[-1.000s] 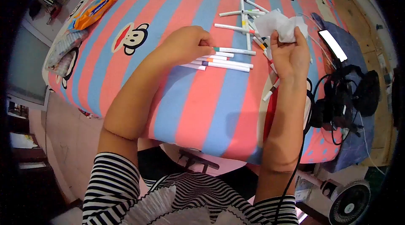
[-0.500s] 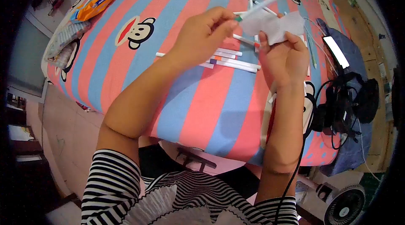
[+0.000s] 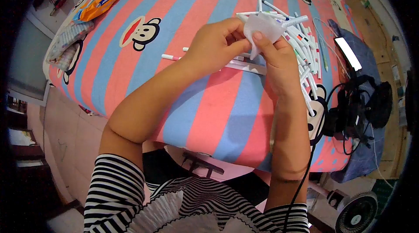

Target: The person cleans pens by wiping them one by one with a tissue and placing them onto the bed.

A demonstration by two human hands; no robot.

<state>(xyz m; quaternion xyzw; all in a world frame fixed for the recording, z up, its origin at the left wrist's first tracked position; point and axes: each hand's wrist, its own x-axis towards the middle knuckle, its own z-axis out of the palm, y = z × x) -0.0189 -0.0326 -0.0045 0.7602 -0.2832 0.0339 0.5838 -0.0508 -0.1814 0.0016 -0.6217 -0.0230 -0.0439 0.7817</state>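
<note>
My right hand [image 3: 281, 60] pinches a white wipe [image 3: 264, 28], thumb on top. A white marker pen [image 3: 296, 21] pokes out of the wipe on its right side; the rest of it is covered by the wipe and fingers. My left hand [image 3: 220, 43] is closed at the wipe's left edge, where the pen's other end appears to be, though the fingers hide it. Below the hands, several white markers [image 3: 246, 68] lie side by side on the striped bedspread [image 3: 214, 124]. To the right of my right hand is a loose pile of white markers [image 3: 301, 43] with coloured bands.
An orange packet [image 3: 102, 3] lies at the bed's far left, by a clear plastic bag [image 3: 70, 45]. On the right are a white flat device [image 3: 348, 54], black cables and adapters [image 3: 349, 106], and a teal pen [image 3: 323, 54]. A fan [image 3: 355, 215] stands at lower right.
My hands have come together. The marker, held apart above the wipe before, is now inside the folded wipe. My right hand has shifted left, uncovering more of the marker pile.
</note>
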